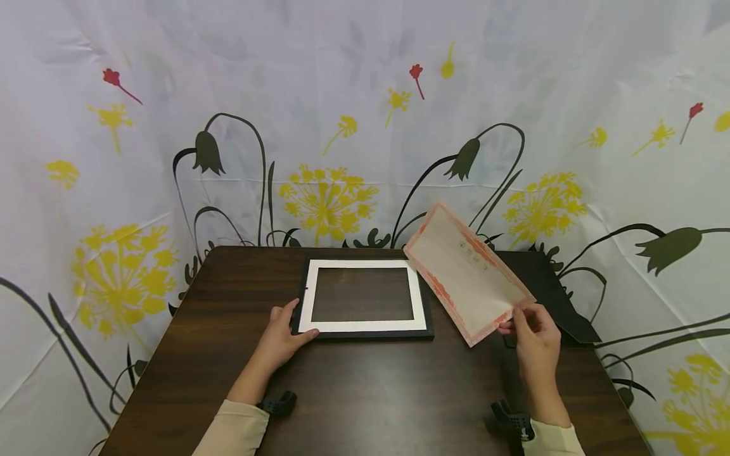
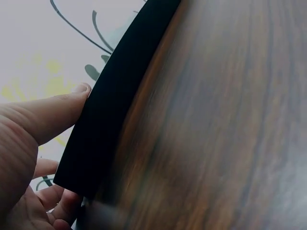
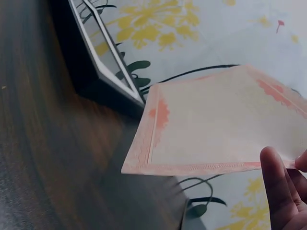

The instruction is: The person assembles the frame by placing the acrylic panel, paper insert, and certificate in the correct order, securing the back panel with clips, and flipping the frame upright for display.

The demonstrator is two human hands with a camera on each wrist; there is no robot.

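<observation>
A black picture frame [image 1: 376, 335] with a white mat [image 1: 365, 327] around its opening lies on the dark wooden table. My left hand [image 1: 278, 339] grips its near left corner. In the left wrist view the thumb [image 2: 62, 108] rests against the black frame edge [image 2: 115, 96], with the other fingers curled beneath it. To the right, a cream certificate sheet [image 1: 470, 272] with an orange-pink border is held up at a slant. My right hand [image 1: 536, 335] pinches it by its lower right corner. The sheet's far left edge overlaps the frame's right side in the head view.
A black backing board [image 1: 544, 288] lies at the table's right side, partly hidden behind the sheet. The brown table [image 1: 388, 392] extends towards me. Behind it hangs a pale curtain [image 1: 342, 95] printed with flowers.
</observation>
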